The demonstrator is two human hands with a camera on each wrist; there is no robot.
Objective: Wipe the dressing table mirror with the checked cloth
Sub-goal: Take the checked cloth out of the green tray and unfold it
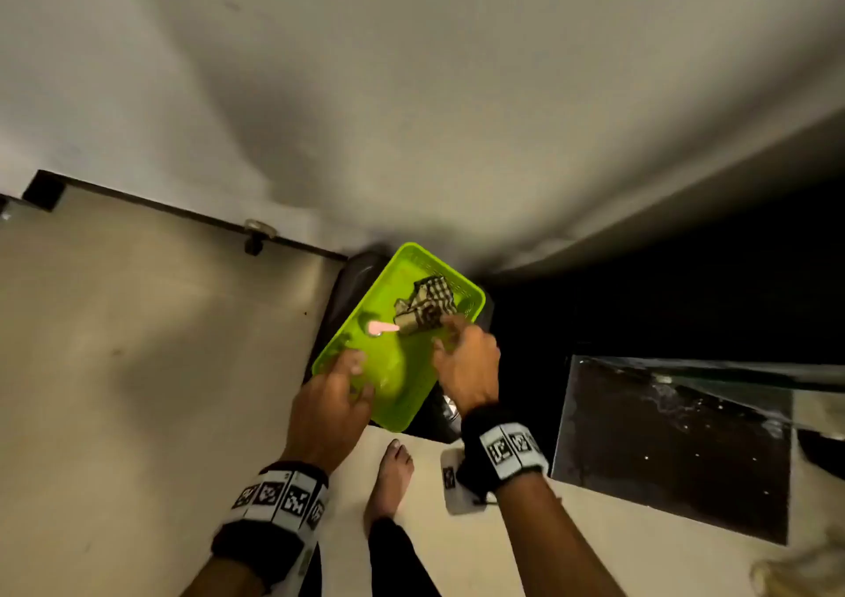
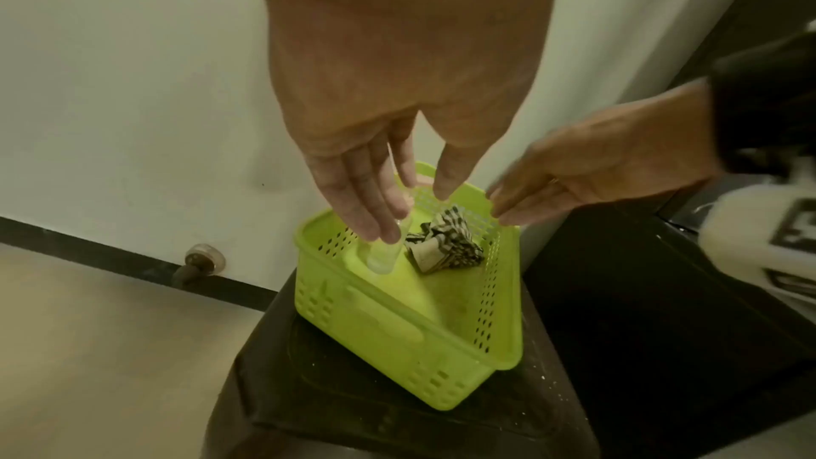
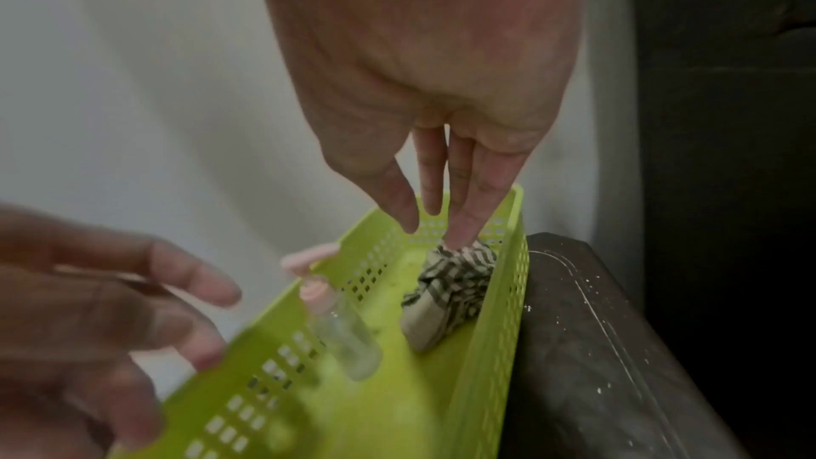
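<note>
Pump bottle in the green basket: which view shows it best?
The right wrist view: the pump bottle shows whole, pink pump head over clear body. In the left wrist view the left hand covers its top; the head view shows mostly the pink pump.

– What sort of place is this?
– A room in a home. See the bare foot [image 1: 389, 473] on the tiled floor [image 1: 137, 368], the white wall [image 1: 411, 93], and the doorstop [image 1: 257, 233]

A green perforated basket [image 2: 397, 337] sits on a dark stool [image 2: 335, 407] by the white wall [image 1: 411, 70]. Inside it, a clear pump bottle [image 3: 340, 330] with a pink top stands at the left.
</note>
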